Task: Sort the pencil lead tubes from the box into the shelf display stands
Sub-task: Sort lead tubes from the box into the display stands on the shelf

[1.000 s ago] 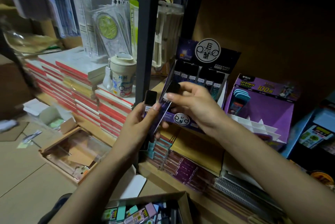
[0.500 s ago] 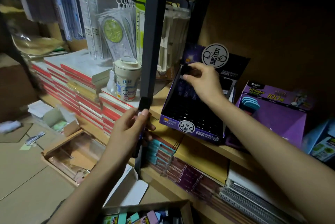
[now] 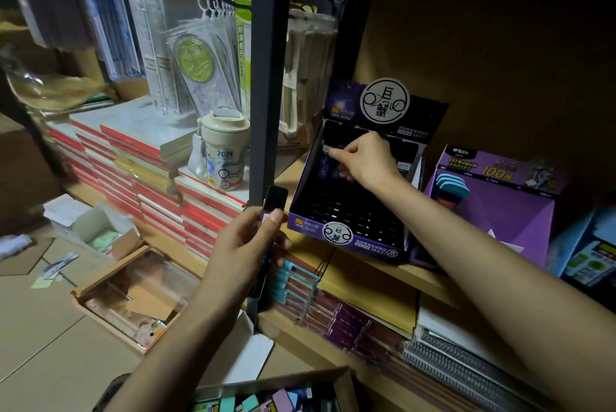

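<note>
Our left hand (image 3: pixel 245 245) clamps a tube (image 3: pixel 275 200); in the dark stand (image 3: pixel 336 231) (on a shelf (image 3: pixel 295 175)) we cannot tell whether the right hand (image 3: pixel 365 163) grips.

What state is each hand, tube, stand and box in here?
left hand, grips held tube.
held tube, upright, black cap on.
right hand, pinches back-row tube.
back-row tube, at display stand's rear row, left end.
display stand, front slots empty, tubes at rear.
cardboard box, open, holding coloured tubes.
</note>
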Motion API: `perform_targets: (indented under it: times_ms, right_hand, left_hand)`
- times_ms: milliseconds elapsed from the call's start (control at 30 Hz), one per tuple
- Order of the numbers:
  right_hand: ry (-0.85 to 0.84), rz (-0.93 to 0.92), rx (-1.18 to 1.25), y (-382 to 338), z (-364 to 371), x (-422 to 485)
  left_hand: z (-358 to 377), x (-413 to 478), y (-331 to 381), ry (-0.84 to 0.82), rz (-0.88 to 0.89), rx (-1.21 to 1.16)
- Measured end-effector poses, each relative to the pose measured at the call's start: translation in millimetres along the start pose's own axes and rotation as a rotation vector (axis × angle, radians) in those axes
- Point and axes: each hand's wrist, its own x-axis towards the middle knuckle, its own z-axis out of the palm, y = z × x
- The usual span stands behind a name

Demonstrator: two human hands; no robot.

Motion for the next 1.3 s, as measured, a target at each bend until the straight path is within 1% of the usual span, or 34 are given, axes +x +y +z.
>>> perform_targets:
  times_ms: [67,100,133,167,233,267,300,400,467,533,600,633,700,733,800,833,900,967,1067,1167,1200,1300]
  right_hand:
    - [0.046,-0.025,-0.061,0,-5,-10]
    - [0.055,-0.048,-0.029,-1,-8,-19]
    - [0.027,-0.069,0.057,-2,-11,-30]
    - [-0.046,-0.077,0.179,-5,-14,-44]
    - [-0.266,-0.064,0.416,-10,-17,-73]
    - [-0.348,-0.063,0.480,-10,-18,-86]
    - [-0.388,-0.072,0.521,-11,-19,-96]
    - [-0.385,-0.085,0.613,-8,-21,-113]
    - [-0.379,-0.095,0.603,-4,-23,-114]
    - [-0.290,-0.074,0.610,-1,-29,-108]
    - [-0.120,-0.060,0.652,3,-39,-93]
    - [-0.022,-0.068,0.636,5,-46,-84]
    - [0.154,-0.086,0.501,11,-55,-64]
    - [0.214,-0.089,0.415,14,-56,-56]
    - [0.271,-0.096,0.283,20,-54,-44]
    - [0.287,-0.106,0.229,23,-51,-40]
    - [0.325,-0.124,0.147,25,-44,-36]
    - [0.335,-0.124,0.149,25,-40,-33]
    - [0.335,-0.127,0.196,23,-39,-30]
    - [0.345,-0.130,0.258,21,-37,-24]
    - [0.339,-0.132,0.278,20,-35,-21]
    - [0.306,-0.154,0.249,16,-26,-16]
  left_hand:
    - [2,0,1,-0.012,0.010,-0.015]
    - [4,0,2,-0.020,0.015,-0.029]
    - [6,0,2,-0.026,0.021,-0.046]
    - [9,0,3,-0.029,0.026,-0.066]
    - [15,0,4,-0.031,0.039,-0.105]
    - [18,1,5,-0.038,0.048,-0.117]
    - [20,2,4,-0.052,0.057,-0.121]
    - [24,4,2,-0.127,0.083,-0.083]
    - [27,7,-1,-0.153,0.120,0.002]
    - [29,12,-4,-0.125,0.177,0.156]
    - [29,24,-6,-0.068,0.287,0.381]
    - [28,32,-5,-0.029,0.373,0.510]
    - [29,52,3,0.037,0.566,0.730]
    - [31,63,8,0.049,0.650,0.823]
    - [38,85,17,0.043,0.773,0.991]
    - [42,95,21,0.032,0.801,1.063]
    - [50,114,25,0.017,0.808,1.184]
    - [54,128,24,-0.012,0.790,1.282]
    - [51,137,19,-0.031,0.760,1.347]
    - [42,138,15,0.025,0.688,1.283]
    - [40,138,14,0.019,0.665,1.254]
    - [38,135,9,-0.102,0.611,1.076]
